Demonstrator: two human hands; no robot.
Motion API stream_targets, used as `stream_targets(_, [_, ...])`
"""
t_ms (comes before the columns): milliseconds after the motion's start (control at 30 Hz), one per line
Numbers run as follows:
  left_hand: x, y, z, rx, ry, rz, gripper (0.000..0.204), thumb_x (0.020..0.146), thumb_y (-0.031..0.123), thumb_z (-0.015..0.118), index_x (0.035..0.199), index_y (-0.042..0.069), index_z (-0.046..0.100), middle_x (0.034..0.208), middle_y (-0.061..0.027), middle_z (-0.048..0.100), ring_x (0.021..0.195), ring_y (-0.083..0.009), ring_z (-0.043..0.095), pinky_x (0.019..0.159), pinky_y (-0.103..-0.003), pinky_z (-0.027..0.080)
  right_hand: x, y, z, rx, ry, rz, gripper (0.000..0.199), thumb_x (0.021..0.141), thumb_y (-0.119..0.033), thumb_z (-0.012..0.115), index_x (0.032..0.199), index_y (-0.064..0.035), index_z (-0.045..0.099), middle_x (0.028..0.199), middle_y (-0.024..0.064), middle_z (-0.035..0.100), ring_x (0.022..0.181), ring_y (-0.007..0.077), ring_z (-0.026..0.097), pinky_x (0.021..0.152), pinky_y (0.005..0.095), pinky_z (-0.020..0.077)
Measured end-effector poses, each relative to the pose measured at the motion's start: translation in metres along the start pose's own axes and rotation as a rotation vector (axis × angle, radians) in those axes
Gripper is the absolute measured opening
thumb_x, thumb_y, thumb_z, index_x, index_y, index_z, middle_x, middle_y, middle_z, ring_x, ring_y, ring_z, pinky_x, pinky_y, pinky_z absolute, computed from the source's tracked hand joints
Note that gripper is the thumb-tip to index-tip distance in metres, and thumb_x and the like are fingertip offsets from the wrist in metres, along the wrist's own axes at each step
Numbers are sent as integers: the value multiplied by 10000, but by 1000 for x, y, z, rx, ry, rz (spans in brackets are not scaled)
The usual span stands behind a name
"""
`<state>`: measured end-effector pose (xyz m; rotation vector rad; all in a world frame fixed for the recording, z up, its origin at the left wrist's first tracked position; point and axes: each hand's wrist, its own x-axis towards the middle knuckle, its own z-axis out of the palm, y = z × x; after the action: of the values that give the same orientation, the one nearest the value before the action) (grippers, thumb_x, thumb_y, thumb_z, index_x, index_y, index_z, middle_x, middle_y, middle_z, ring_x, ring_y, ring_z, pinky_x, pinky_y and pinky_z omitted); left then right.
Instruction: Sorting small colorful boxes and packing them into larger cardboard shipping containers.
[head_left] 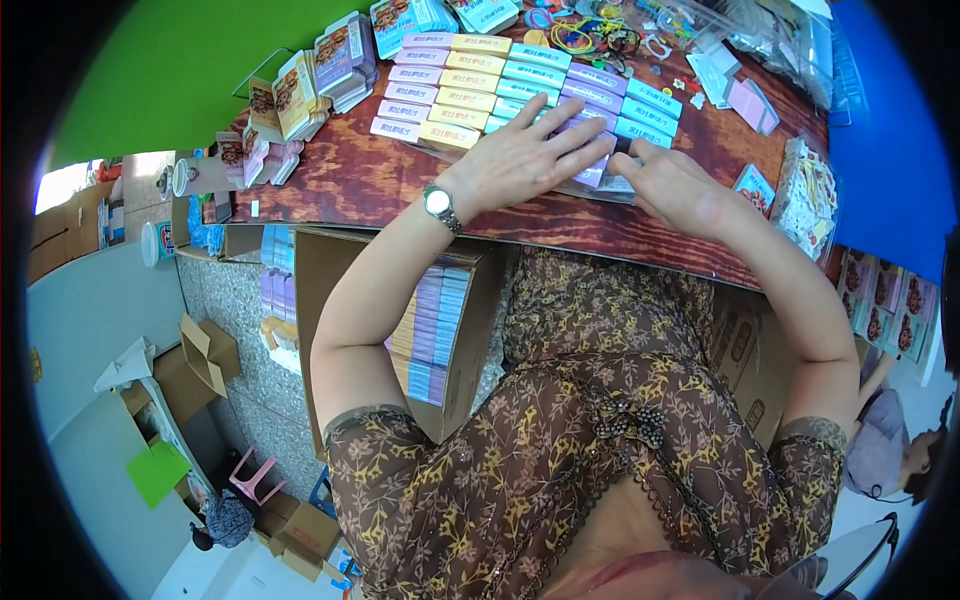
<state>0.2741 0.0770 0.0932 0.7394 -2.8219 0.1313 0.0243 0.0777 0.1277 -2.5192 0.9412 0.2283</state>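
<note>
Small cartons lie in close columns on the wood-patterned table: lilac ones (pixel 411 93), yellow ones (pixel 466 98), teal ones (pixel 538 75), purple ones (pixel 597 82) and blue ones (pixel 648 108). My left hand (pixel 525 155), with a watch at the wrist, rests flat on the teal and purple cartons, fingers stretched. Beside it, at the near end of the purple column, my right hand (pixel 675 185) is closed with bent fingers. A small black object (pixel 624 147) shows at its fingertips; its kind is unclear. Clear film seems to edge the cartons' near side.
Stacks of printed cards (pixel 342 58) stand at the table's back left. Coloured bands and trinkets (pixel 590 32) lie behind the cartons. A bag of small pieces (pixel 806 195) is at the right. Below the table, an open cardboard box (pixel 470 330) holds more cartons.
</note>
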Motion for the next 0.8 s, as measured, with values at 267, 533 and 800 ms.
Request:
stream_targets(267, [1,3,3,-22,-18,-80,632,914,190,557,1505,97,352,1528,-100,399,1419,-304,357,1150,-505,305,5,-4,38,5,221,74,440,792,-31,709,1161,-28,469,1056,211,543,1024,421,584,833,479,514])
stream_targets(533, [-1,2,4,28,12,-49,541,939,169,514,1463,93,404,1453,-112,463,1373,-295,412,1105,-529,338,-28,8,39,192,469,-109,679,801,-100,758,1406,-50,453,1326,179,532,1204,366,531,1005,434,466])
stream_targets(800, [0,2,7,18,30,-70,582,927,164,532,1481,78,376,1467,-113,451,1378,-301,406,1107,-517,338,-16,0,49,32,450,-74,715,815,-52,709,1463,-47,407,1253,179,541,1123,360,553,959,432,484])
